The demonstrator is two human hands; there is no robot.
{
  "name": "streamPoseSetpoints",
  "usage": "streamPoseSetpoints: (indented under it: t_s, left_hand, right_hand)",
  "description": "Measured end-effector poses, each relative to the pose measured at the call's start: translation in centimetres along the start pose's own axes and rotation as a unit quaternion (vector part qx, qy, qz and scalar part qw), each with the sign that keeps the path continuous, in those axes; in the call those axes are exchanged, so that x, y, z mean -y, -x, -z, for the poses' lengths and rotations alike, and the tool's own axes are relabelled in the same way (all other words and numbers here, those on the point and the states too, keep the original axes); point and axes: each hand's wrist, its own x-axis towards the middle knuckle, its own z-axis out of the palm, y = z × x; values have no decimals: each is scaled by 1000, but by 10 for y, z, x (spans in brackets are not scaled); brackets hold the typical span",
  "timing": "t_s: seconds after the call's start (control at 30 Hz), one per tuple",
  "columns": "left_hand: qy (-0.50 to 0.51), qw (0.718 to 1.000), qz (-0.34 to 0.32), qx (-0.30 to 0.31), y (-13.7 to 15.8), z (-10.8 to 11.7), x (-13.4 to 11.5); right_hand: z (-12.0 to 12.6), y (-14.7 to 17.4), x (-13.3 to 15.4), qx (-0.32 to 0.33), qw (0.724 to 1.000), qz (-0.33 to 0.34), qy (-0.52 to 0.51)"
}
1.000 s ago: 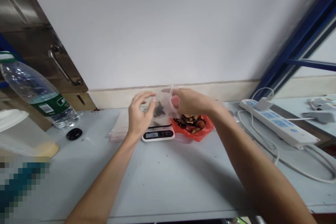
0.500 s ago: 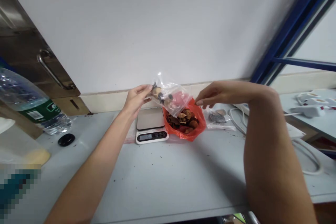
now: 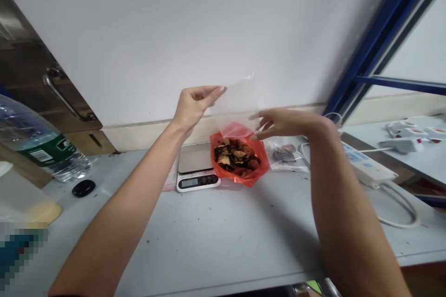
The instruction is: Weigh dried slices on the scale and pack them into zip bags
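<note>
Pinched at its upper left corner by my left hand (image 3: 199, 106), a clear plastic bag (image 3: 235, 104) hangs tilted with its lower edge over a red plastic bag (image 3: 240, 178). No pieces show inside the clear bag. My right hand (image 3: 280, 123) has its fingertips at the clear bag's lower right edge, partly behind the plastic, and seems to hold it there. The red bag stands open, filled with dried brown slices (image 3: 239, 155). Left of it and touching it is a white kitchen scale (image 3: 195, 164) with a bare plate and a lit display.
A small clear bag with dark pieces (image 3: 284, 153) lies to the right. Beyond it are a power strip (image 3: 371, 167) and white cables. On the left stand a water bottle (image 3: 49, 148), a black lid (image 3: 83, 188) and a translucent container (image 3: 24, 199). A wall rises behind.
The clear bag has been lifted and tipped up by my left hand, and its pieces have dropped out into the red bag. My right hand has shifted from the red rim to the clear bag.
</note>
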Motion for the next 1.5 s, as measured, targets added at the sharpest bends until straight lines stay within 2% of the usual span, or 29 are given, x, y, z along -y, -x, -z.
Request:
streamPoseSetpoints:
  t_s: [0.1,0.2,0.33,0.43,0.5,0.57,0.63,0.73,0.83,0.97,1.07,1.17,1.27,1.33,1.4,1.5]
  left_hand:
    - [67,997,23,-20,7,14,6]
    - [78,994,48,-54,18,38,18]
    - [-38,988,100,-112,43,82,31]
    - [-179,969,153,-71,69,117,34]
    - [-231,953,178,-81,87,136,38]
    - [-233,941,203,-137,102,151,46]
    - [-217,928,237,-187,114,162,57]
    - [-201,917,279,-203,125,174,73]
    - [-201,916,294,-186,130,184,83]
    - [-224,919,294,-133,134,189,87]
    - [-256,924,266,-99,135,187,86]
    - [-339,922,182,-43,131,182,86]
    - [-454,878,79,130,122,181,86]
    - [-480,842,53,242,114,182,87]
    - [-493,811,53,312,104,183,87]
    - [-532,757,91,367,92,179,85]
  right_hand:
    - [-9,-11,7,-4,995,61,-84]
    - [-17,-18,15,-27,983,79,-164]
    - [-32,-23,34,-68,946,112,-297]
    - [-49,-30,58,-123,924,134,-335]
    - [-64,-39,78,-188,931,147,-275]
    - [-80,-49,100,-256,936,169,-172]
    - [-97,-58,125,-281,937,203,-40]
    - [-125,-65,162,-207,925,278,158]
    - [-154,-65,189,-78,901,339,260]
    - [-183,-59,196,43,894,342,287]
    - [-192,-55,191,82,894,331,292]
    - [-197,-53,187,91,897,317,294]
    - [-202,-50,186,87,904,305,288]
    - [-204,-48,185,85,904,301,292]
    - [-206,-45,184,83,900,306,299]
    - [-207,-42,182,78,894,322,302]
